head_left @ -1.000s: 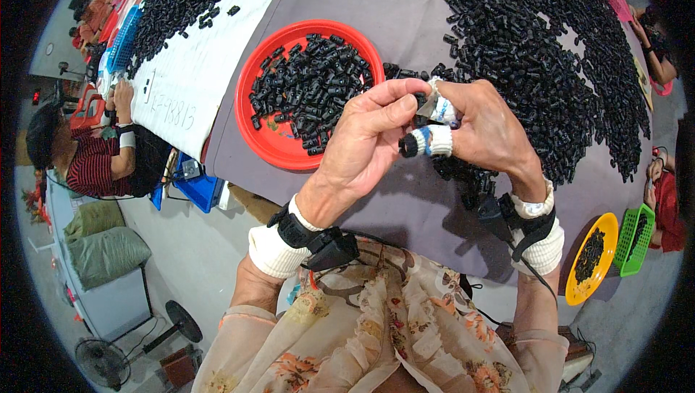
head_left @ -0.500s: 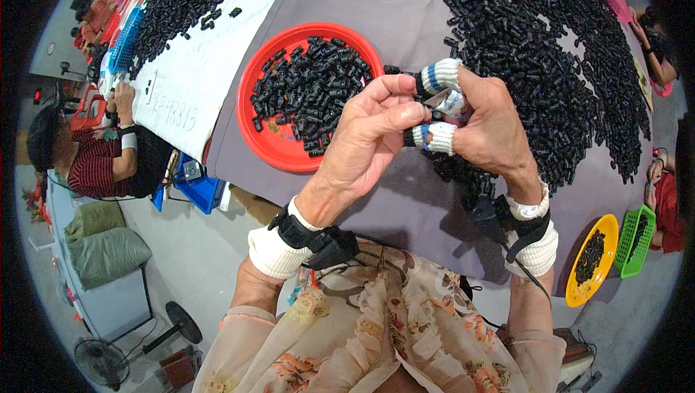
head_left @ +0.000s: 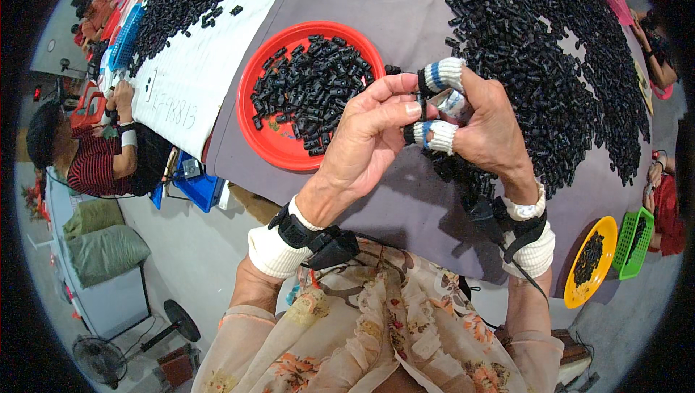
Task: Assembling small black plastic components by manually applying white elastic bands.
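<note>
Fingers of my left hand (head_left: 356,143) are closed in a pinch on a small black plastic part (head_left: 423,107). Meeting it is my right hand (head_left: 496,131), curled around a small white-wrapped tool (head_left: 455,105) with a thin greyish tip beside the part. The tool's exact kind is hidden by the fingers. Knitted white-and-blue finger covers (head_left: 440,136) with dark ends sit on the right thumb and a finger. Left of the hands, a round red tray (head_left: 247,114) holds many black parts (head_left: 318,89). A large heap of similar parts (head_left: 507,67) spreads beyond my right hand.
A grey cloth (head_left: 391,205) covers the table. A yellow tray (head_left: 610,248) and a green basket (head_left: 628,266) stand at the right edge. To the left, another person (head_left: 98,154) works beside a white sheet (head_left: 184,89) with more black parts. A fan (head_left: 100,362) stands lower left.
My left thumb and fingertips have shifted slightly, and the black part now shows more plainly between both hands. The right hand keeps its grip in nearly the same place.
</note>
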Motion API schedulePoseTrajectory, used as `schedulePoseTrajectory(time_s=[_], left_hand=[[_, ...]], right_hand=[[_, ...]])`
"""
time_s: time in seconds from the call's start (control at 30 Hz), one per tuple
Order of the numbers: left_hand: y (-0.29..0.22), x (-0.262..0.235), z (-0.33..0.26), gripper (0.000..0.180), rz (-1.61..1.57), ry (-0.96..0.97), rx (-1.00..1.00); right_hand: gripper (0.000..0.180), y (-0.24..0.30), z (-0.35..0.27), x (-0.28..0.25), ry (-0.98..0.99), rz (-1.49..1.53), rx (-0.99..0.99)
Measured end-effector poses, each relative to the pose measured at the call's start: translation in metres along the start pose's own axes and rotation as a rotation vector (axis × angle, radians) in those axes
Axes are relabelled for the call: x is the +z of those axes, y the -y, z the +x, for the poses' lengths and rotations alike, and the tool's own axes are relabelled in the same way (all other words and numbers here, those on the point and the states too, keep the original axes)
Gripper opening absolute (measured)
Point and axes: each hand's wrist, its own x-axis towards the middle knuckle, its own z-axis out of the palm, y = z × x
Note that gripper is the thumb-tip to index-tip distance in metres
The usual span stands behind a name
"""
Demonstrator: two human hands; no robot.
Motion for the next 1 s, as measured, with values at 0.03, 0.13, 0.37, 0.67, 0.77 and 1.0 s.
schedulePoseTrajectory(time_s=[0.03,0.13,0.37,0.67,0.77,1.0], left_hand=[[0.0007,-0.0004,0.0002,0.029,-0.013,-0.001,0.002],[0.0012,-0.0005,-0.0001,0.028,-0.025,-0.001,0.004],[0.0056,-0.0101,0.0007,0.031,-0.074,0.097,0.027],[0.0026,-0.0099,-0.0021,0.031,-0.044,0.091,0.076],[0.0027,-0.0056,-0.0032,0.022,0.031,0.042,0.131],[-0.0015,-0.0041,-0.0063,0.022,-0.003,0.054,0.114]], right_hand=[[0.04,-0.0008,0.0,0.0006,0.0,0.001,-0.001],[0.039,-0.0016,0.0004,0.0021,-0.013,0.003,-0.026],[0.04,-0.0039,-0.0005,0.0008,-0.016,0.003,-0.015],[0.038,-0.0015,-0.0003,0.0004,-0.01,0.025,0.017],[0.036,-0.005,-0.0012,0.0006,-0.017,0.01,0.018],[0.031,0.0007,0.0011,-0.0015,0.048,-0.005,0.062]])
